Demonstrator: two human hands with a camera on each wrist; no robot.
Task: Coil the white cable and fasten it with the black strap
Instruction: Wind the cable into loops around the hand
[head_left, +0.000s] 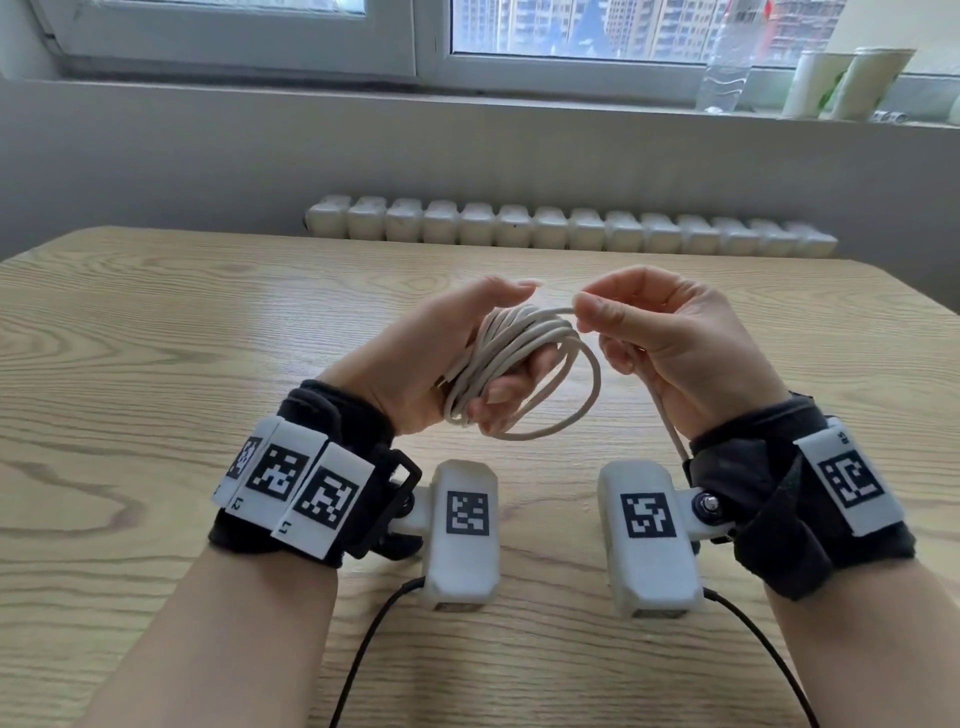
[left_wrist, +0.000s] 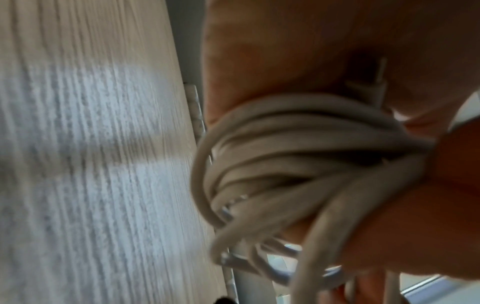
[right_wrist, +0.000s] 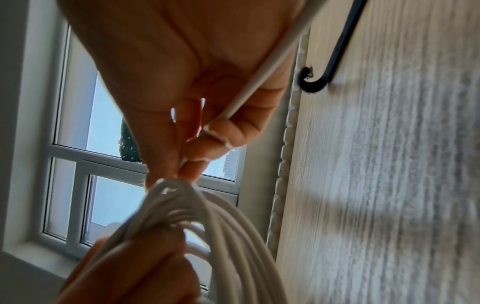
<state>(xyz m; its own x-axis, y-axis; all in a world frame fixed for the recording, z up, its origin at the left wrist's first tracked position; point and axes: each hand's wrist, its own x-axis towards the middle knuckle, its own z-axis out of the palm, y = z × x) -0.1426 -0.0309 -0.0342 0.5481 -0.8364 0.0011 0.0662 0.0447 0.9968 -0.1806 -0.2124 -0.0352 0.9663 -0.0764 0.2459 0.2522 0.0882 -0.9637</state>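
Both hands hold the cable above the worktop.

The left hand (head_left: 441, 358) has its fingers curled round the coil of the cable (head_left: 519, 364), several loops bunched in its palm, one wider loop hanging out toward 5 o'clock. At 3 o'clock of it, almost touching, the right hand (head_left: 670, 353) pinches a strand at the top of the coil between thumb and forefinger; the loose end runs down under its palm toward the wrist. Both are raised over the wooden worktop (head_left: 156, 364). In the right wrist view a strap (right_wrist: 335, 49), black with a curled end, lies on the worktop. At 12 o'clock beyond the worktop stand a radiator (head_left: 571, 228) and a window (head_left: 571, 31).
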